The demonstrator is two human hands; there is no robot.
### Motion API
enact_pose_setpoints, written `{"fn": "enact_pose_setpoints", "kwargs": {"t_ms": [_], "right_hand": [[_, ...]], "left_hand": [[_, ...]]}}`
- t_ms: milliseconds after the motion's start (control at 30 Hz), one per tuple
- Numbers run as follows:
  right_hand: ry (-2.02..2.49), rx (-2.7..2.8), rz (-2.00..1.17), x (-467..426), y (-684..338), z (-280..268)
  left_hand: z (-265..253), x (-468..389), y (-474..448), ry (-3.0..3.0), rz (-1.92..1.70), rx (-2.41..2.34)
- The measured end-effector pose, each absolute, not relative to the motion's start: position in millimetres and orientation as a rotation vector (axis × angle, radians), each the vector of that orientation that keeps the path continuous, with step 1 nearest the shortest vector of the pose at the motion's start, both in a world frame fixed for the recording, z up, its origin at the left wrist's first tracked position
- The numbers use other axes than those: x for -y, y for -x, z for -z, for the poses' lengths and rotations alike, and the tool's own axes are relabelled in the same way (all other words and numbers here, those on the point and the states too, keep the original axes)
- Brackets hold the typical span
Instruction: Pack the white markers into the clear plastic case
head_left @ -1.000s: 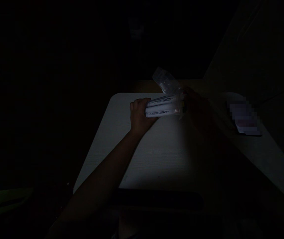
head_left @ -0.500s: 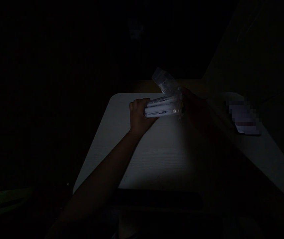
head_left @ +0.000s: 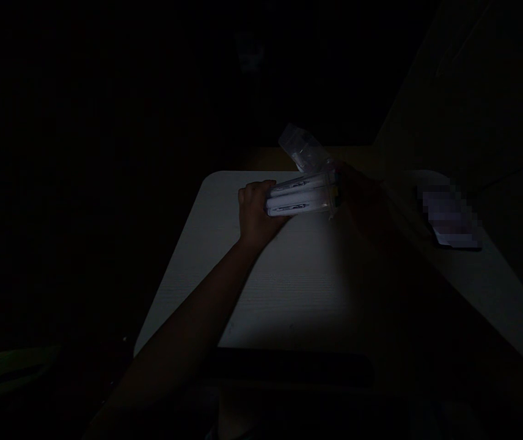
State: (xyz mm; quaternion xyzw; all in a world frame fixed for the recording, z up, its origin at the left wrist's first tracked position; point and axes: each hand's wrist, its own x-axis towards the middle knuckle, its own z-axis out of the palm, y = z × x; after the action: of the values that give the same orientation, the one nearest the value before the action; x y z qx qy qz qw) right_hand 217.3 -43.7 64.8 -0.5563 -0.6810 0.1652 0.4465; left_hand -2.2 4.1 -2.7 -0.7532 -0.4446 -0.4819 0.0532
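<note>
Clear plastic case (head_left: 305, 192) at frame centre, white markers (head_left: 296, 201) inside, lid flap raised; left hand (head_left: 255, 211) grips its left end above white bench (head_left: 261, 287); right hand (head_left: 362, 198) at right end, grip too dark to tell.

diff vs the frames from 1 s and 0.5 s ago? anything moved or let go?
Almost nothing. The left hand keeps its grip on the clear pack of white tubes, which has shifted only a trace. The right hand, in deep shadow, stays at the pack's other end; its hold is too dark to judge. The pack's clear flap is still raised. The white table is unchanged.
</note>
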Motion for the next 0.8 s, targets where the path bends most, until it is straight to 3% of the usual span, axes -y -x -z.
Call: {"fn": "enact_pose_setpoints", "kwargs": {"t_ms": [167,400,800], "right_hand": [[1.583,1.639,-0.321,34.5,-224.1,-58.7],[2.203,1.794,0.049,33.6,-235.8,-43.1],[2.306,1.834,0.174,30.9,-251.7,-13.1]], "left_hand": [[2.3,-3.5,2.0,2.266,1.487,1.413],[2.4,-3.1,1.8,2.277,1.443,1.397],[3.1,-4.5,1.9,2.254,1.474,1.397]]}}
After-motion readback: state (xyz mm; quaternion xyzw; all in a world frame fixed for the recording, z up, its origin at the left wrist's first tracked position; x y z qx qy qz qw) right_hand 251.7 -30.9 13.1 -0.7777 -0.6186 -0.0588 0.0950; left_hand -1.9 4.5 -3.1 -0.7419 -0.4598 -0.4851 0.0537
